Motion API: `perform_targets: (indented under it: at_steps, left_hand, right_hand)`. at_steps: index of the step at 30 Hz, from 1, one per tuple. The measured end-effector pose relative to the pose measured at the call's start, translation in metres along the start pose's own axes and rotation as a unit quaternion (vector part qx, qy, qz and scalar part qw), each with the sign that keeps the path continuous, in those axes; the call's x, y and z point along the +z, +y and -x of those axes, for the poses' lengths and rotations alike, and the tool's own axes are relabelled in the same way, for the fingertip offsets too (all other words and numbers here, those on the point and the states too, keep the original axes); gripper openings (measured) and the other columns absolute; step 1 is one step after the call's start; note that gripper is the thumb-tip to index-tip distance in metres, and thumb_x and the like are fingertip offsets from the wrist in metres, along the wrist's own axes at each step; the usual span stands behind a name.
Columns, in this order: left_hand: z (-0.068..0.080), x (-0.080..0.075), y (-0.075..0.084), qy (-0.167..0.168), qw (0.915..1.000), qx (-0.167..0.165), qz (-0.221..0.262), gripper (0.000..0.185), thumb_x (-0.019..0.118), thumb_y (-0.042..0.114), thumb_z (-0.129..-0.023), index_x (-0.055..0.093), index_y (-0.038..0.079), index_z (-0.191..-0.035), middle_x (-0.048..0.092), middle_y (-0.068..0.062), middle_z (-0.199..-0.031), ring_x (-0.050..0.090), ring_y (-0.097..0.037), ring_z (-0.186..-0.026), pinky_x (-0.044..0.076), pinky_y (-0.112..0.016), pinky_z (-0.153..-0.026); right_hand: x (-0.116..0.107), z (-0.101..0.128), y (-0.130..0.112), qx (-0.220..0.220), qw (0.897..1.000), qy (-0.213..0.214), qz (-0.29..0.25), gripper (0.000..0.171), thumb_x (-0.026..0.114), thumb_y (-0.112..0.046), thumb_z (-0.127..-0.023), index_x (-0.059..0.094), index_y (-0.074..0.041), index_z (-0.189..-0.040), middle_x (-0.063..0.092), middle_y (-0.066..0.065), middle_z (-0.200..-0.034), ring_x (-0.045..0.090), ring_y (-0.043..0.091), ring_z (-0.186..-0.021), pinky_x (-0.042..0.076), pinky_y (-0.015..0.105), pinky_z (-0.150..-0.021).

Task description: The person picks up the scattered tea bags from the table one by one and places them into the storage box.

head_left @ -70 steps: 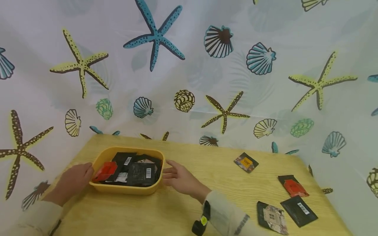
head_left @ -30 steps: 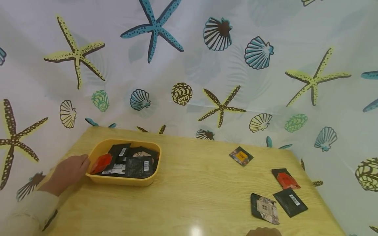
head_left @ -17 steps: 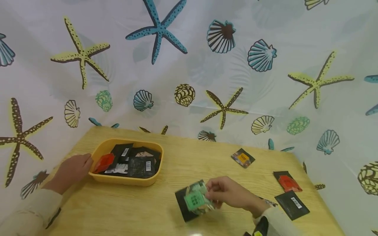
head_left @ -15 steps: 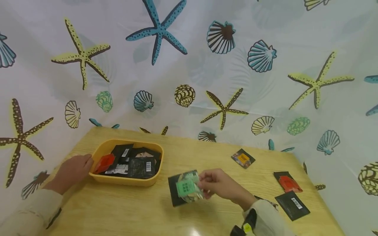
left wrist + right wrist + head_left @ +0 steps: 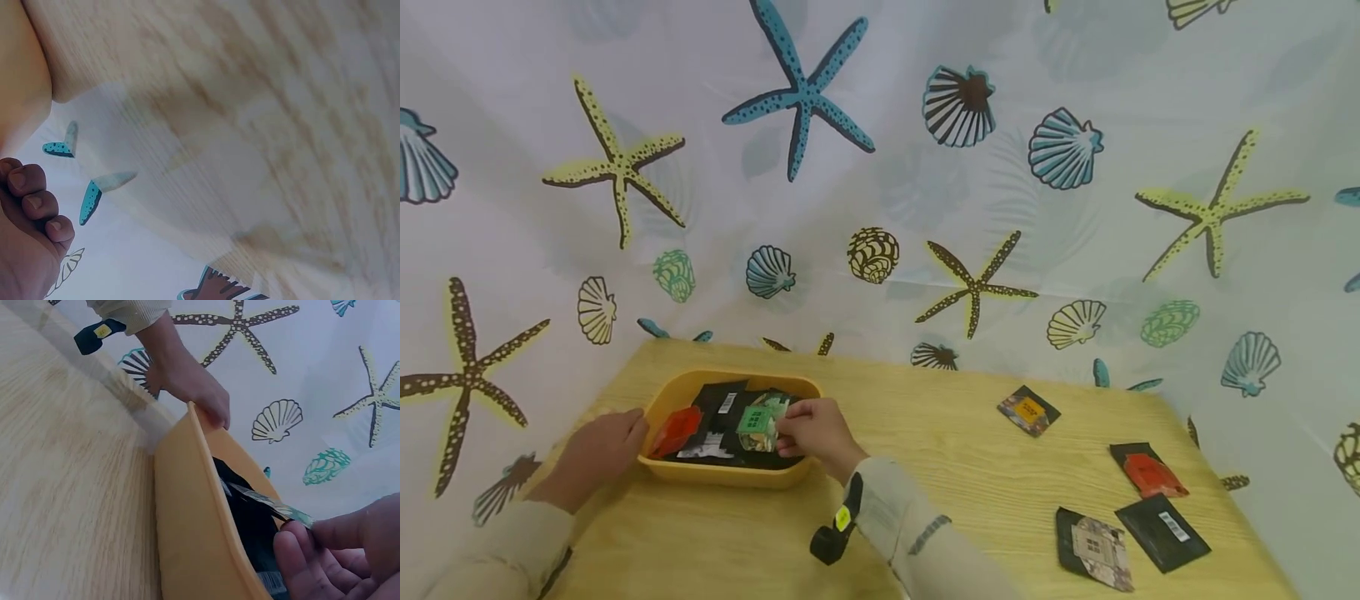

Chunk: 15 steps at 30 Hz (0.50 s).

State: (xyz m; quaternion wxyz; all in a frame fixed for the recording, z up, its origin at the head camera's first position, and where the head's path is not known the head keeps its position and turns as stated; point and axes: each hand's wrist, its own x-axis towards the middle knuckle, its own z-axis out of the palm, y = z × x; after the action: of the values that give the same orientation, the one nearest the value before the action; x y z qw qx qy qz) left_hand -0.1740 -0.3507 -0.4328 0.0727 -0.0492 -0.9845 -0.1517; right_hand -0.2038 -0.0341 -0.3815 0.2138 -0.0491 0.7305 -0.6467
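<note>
A yellow plastic bin filled with black sachets stands on the left of the table. My right hand pinches a green-labelled sachet between thumb and fingers, over the right part of the bin. The right wrist view shows this sachet nearly edge-on, just inside the opening above the dark packets. My left hand holds the bin's left rim. Its fingers look curled in the left wrist view, near the bin's wall. A red-labelled sachet lies inside at the left.
On the right of the table lie a yellow-labelled sachet, a red-labelled one, a black one with a barcode and a beige-labelled one. A cloth printed with starfish and shells hangs behind and beside the table.
My right hand first left the bin's right side, then came back into view with the green-labelled sachet and carried it left, over the bin. The left hand stayed at the rim.
</note>
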Motion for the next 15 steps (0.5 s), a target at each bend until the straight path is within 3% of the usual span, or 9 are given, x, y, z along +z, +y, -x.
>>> perform_targets:
  at_steps: [4,8,11,15]
  left_hand:
    - [0.001,0.002,0.001,-0.006,1.0000,0.000,-0.006,0.034,0.034,0.018,-0.103,0.044,0.013,-0.071,0.036,0.001,-0.061,0.036,-0.017,-0.058,0.031,-0.031,-0.057]
    - [0.001,0.005,0.000,-0.003,1.0000,0.004,-0.002,0.034,0.034,0.018,-0.104,0.044,0.013,-0.072,0.037,0.001,-0.061,0.036,-0.016,-0.058,0.031,-0.031,-0.056]
    - [0.001,0.006,0.000,0.004,0.9999,0.008,-0.005,0.034,0.034,0.017,-0.104,0.044,0.014,-0.072,0.037,0.001,-0.061,0.035,-0.015,-0.057,0.030,-0.031,-0.056]
    - [0.000,0.002,-0.002,0.011,0.9998,0.010,-0.016,0.034,0.036,0.017,-0.104,0.045,0.013,-0.071,0.039,0.001,-0.061,0.036,-0.016,-0.057,0.031,-0.032,-0.055]
  right_hand:
    - [0.009,-0.001,0.004,-0.008,1.000,-0.012,0.023,0.021,0.062,-0.001,-0.094,0.066,0.005,-0.114,0.073,0.017,-0.097,0.072,0.015,-0.074,0.060,0.030,-0.070]
    - [-0.007,0.010,0.005,-0.028,0.997,-0.043,0.056,0.036,0.061,0.002,-0.094,0.059,0.007,-0.130,0.072,0.022,-0.110,0.074,0.026,-0.092,0.060,0.033,-0.080]
    - [-0.040,0.023,0.003,-0.053,0.993,-0.045,0.096,0.039,0.061,0.003,-0.093,0.056,0.009,-0.132,0.070,0.026,-0.114,0.073,0.032,-0.099,0.059,0.036,-0.083]
    - [-0.108,0.049,0.002,-0.089,0.982,-0.023,0.167,0.036,0.061,0.002,-0.093,0.058,0.010,-0.128,0.069,0.027,-0.113,0.072,0.033,-0.101,0.059,0.035,-0.083]
